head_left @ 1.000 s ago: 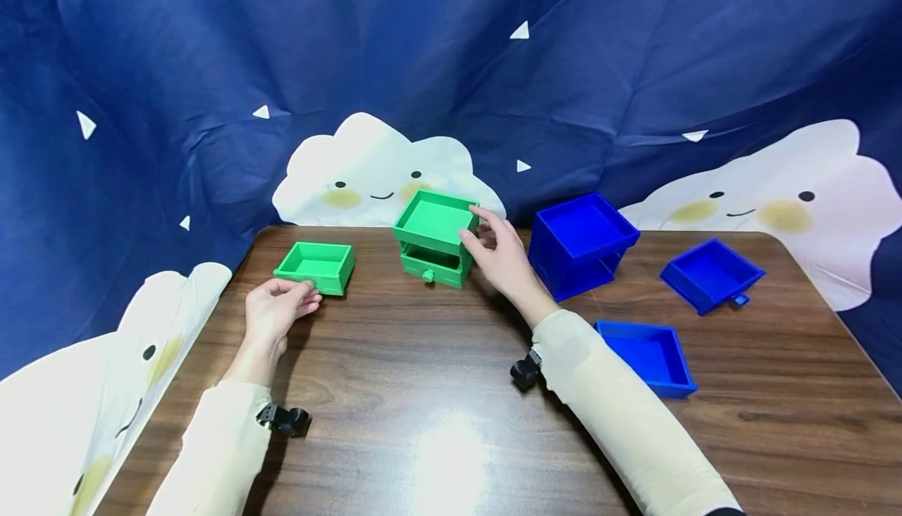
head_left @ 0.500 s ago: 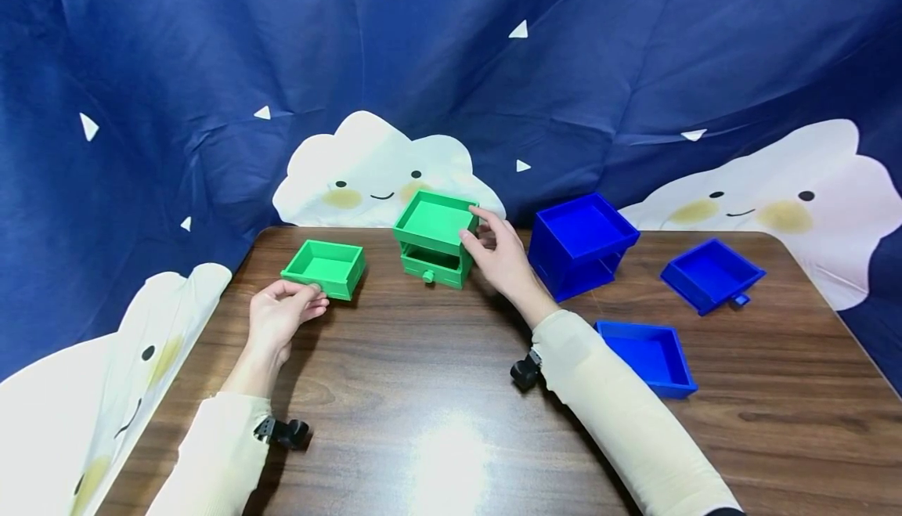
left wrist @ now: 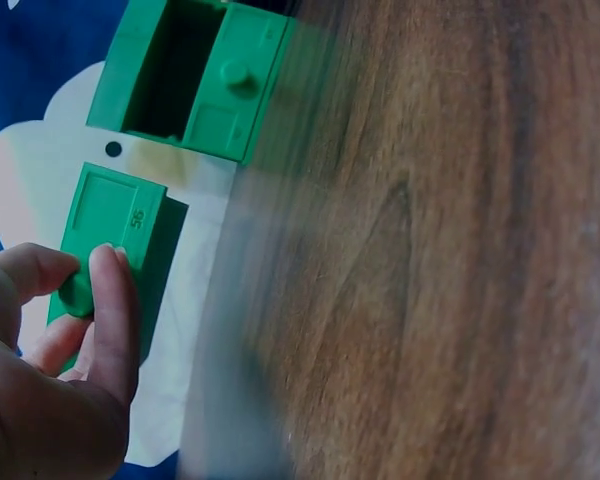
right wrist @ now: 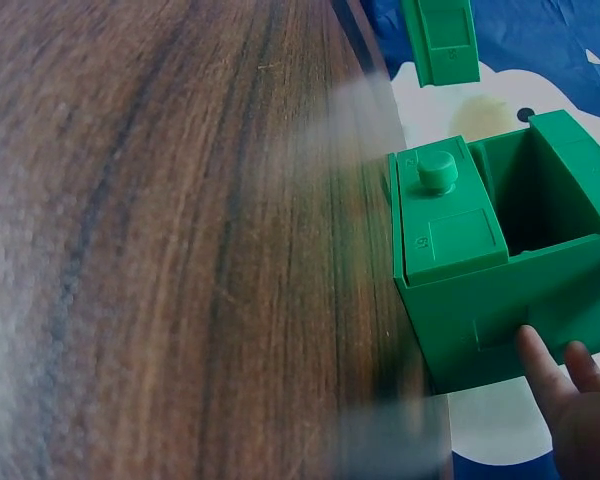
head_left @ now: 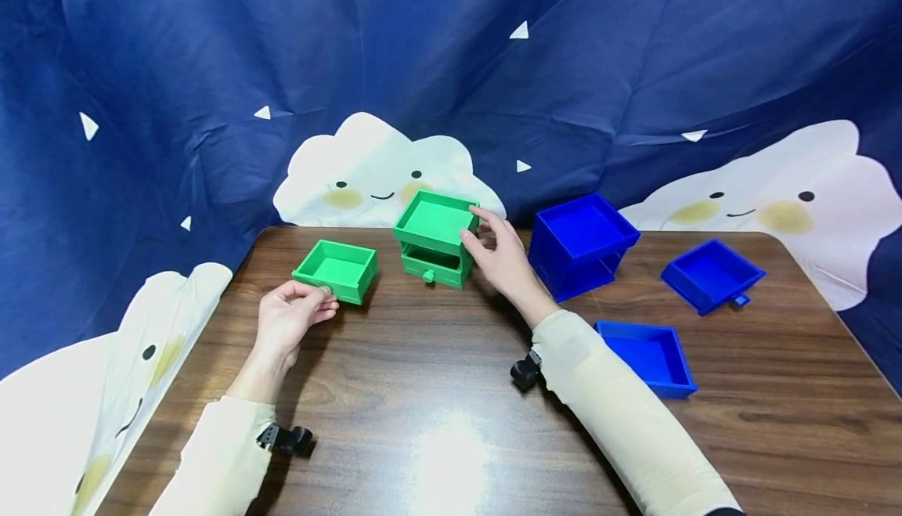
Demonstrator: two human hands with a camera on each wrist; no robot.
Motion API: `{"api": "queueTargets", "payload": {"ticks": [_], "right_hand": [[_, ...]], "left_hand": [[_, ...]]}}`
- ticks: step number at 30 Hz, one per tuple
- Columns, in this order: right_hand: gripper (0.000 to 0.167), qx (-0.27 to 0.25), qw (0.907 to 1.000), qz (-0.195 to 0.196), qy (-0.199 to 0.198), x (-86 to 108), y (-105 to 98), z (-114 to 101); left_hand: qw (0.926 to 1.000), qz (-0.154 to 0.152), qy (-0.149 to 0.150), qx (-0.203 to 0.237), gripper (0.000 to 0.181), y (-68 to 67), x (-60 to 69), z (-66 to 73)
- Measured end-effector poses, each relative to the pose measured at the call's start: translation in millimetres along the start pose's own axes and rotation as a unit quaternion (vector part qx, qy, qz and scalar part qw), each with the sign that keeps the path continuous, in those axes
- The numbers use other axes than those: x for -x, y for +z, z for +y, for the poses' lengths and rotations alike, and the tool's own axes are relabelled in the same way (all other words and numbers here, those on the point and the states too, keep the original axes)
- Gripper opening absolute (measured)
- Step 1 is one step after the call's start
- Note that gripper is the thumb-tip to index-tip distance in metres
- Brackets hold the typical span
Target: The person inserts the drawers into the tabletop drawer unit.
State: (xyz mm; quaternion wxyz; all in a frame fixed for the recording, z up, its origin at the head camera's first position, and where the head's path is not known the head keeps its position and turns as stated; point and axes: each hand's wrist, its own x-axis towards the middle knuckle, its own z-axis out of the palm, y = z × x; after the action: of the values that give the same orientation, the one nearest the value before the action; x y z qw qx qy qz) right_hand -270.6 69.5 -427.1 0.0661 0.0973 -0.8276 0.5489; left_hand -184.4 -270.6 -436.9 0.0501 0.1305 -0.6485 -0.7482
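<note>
A dark blue backdrop [head_left: 451,70] with smiling white clouds and small white triangles hangs behind a wood-grained bench [head_left: 395,391]. Over the bench reach two arms in pale sleeves [head_left: 627,406]. Right of centre, near the far edge, stands a blue cabinet [head_left: 553,261], open at the front. To its left stands a smaller green cabinet [head_left: 433,220], upright, its upper slot open and its lower drawer shut. Two blue drawers [head_left: 713,272] lie apart on the right side of the bench. The loose green drawer [head_left: 338,265] is left of the green cabinet, well apart from it, open side up. The right hand [head_left: 503,258] rests its extended fingers against the green cabinet's right side, gripping nothing in a closed hold. The left hand [head_left: 292,316] has its fingers closed on the loose green drawer, pinching it by its green knob [left wrist: 75,292]. A small black camera [head_left: 299,441] sits at each wrist
</note>
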Motion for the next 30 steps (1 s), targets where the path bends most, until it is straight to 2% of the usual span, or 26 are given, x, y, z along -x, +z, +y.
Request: {"api": "queueTargets", "payload": {"ticks": [13,30], "right_hand": [[0.054,-0.001,1.0000,0.006,-0.007,-1.3,0.8,1.9],[0.055,-0.002,1.0000,-0.002,-0.002,-0.4,1.1,4.8]], "left_hand": [[0.9998,-0.020,0.000,-0.007,0.024,8.4,4.4,-2.4],[0.9987,-0.050,0.004,0.004,0.016,29.8,15.3,-12.8]]}}
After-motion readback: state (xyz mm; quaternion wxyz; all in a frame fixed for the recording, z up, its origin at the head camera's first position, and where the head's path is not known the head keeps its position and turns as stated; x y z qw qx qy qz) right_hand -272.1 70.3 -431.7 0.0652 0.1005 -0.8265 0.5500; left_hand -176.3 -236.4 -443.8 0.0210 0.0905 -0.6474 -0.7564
